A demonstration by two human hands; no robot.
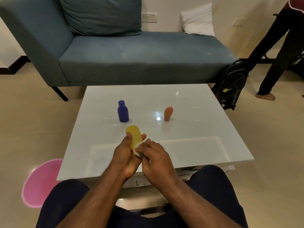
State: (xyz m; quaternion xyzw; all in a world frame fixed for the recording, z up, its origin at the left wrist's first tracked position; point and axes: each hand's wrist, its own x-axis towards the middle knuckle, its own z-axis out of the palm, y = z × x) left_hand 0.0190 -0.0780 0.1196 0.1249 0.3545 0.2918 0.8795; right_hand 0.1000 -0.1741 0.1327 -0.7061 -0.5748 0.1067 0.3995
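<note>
Grips a yellow bottle [134, 135] in the left hand [126, 155], above the near half of the glossy white table [189, 102], with thumb and fingers curled round its body. Lies with the long axis running away from the body and a little leftward: rounded base at the far end, white cap [137, 149] at the near end, pointing back toward the lap. Pinches that cap with the fingertips of the right hand [156, 155], coming in from the right and close against the left palm. Probably a twist of the cap; impossible to tell whether on or off. Calls for turning about the cap-to-base line, with the left hand bracing the body against spin. Nearer the cap: the right hand. Farther back on the table, upright and well apart: a blue bottle [123, 111] on the left, an orange bottle [168, 113] on the right, neither touched.
</note>
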